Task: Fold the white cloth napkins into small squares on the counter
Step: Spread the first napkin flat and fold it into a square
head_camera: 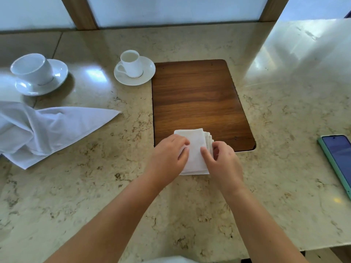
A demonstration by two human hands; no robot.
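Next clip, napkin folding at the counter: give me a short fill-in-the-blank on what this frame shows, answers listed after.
1. The folded napkin lies partly on the counter and partly on the ____ inlay.
2. The number of cups standing on saucers is ____.
3. The unfolded napkin lies to the ____ of the folded one.
4. The phone lies at the ____ edge of the view.

The left hand and right hand both rest on the folded napkin.

Missing words: wooden; two; left; right
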